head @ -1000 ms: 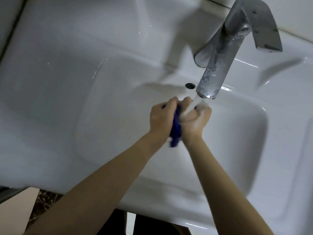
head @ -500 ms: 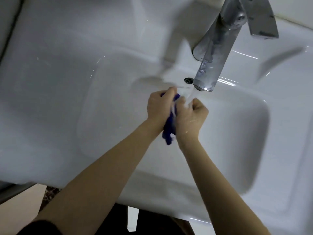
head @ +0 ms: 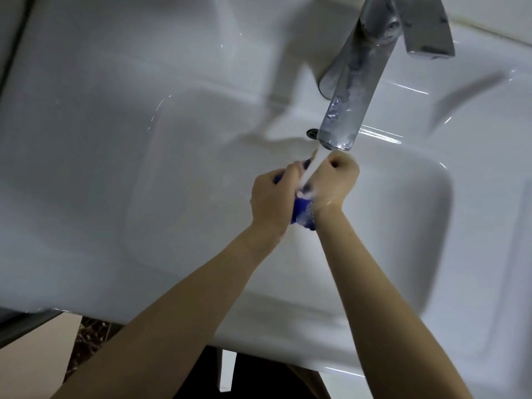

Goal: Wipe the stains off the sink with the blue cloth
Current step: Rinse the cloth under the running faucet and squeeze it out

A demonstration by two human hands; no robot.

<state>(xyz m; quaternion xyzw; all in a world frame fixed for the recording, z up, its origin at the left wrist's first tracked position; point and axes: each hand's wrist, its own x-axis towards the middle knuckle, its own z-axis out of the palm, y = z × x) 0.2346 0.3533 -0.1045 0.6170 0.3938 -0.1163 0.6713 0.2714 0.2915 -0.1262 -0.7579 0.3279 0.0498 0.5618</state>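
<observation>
The blue cloth (head: 301, 210) is bunched between both hands over the white sink (head: 201, 145) basin. My left hand (head: 272, 197) grips its left side and my right hand (head: 335, 182) grips its right side, fingers curled. Most of the cloth is hidden between the palms; a wet blue fold hangs out below the wrists. A stream of water falls from the steel faucet (head: 351, 105) spout onto the cloth between the hands.
The faucet's lever handle (head: 426, 27) juts out at the top right. A small round overflow hole (head: 311, 133) sits in the basin's back wall beside the spout. A wide flat sink ledge lies to the left. Brown floor (head: 37, 361) shows below the sink's front edge.
Both hands have stayed under the running water, kneading the cloth; the right fist has risen closer to the spout and the hanging fold has shifted between the wrists.
</observation>
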